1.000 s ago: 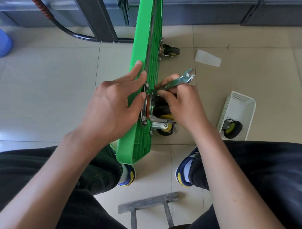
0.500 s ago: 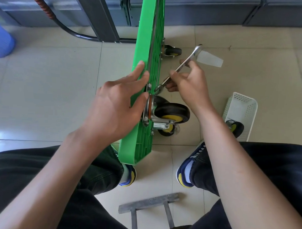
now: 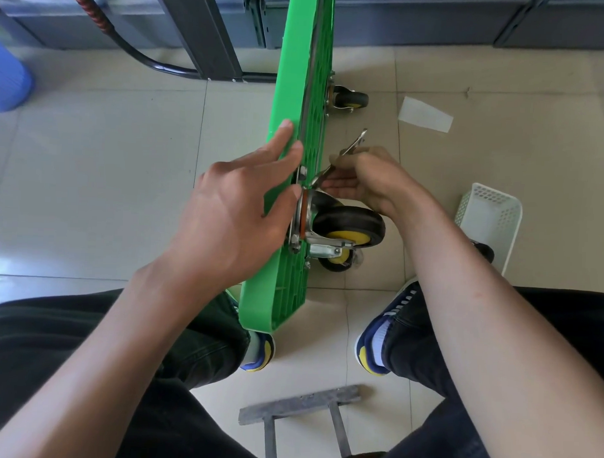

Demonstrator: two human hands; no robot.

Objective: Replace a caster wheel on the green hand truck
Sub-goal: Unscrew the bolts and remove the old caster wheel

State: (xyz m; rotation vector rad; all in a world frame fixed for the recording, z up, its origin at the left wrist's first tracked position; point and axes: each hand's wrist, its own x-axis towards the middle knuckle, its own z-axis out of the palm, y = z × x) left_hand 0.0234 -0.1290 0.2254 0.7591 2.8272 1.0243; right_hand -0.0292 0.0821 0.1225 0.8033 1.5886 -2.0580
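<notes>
Green hand truck (image 3: 287, 228) on edge on floor | left hand (image 3: 232, 212) braces its deck, fingers straight | right hand (image 3: 367, 178) grips wrench (image 3: 340, 158) at caster wheel (image 3: 348, 227) mount | risk: wrench slips off nut if angled, knuckles hit deck

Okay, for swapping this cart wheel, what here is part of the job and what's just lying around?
In the job: green hand truck, caster wheel, wrench in the right hand, left hand steadying, white basket.
Lying about: paper scrap, blue container, grey metal frame.
</notes>
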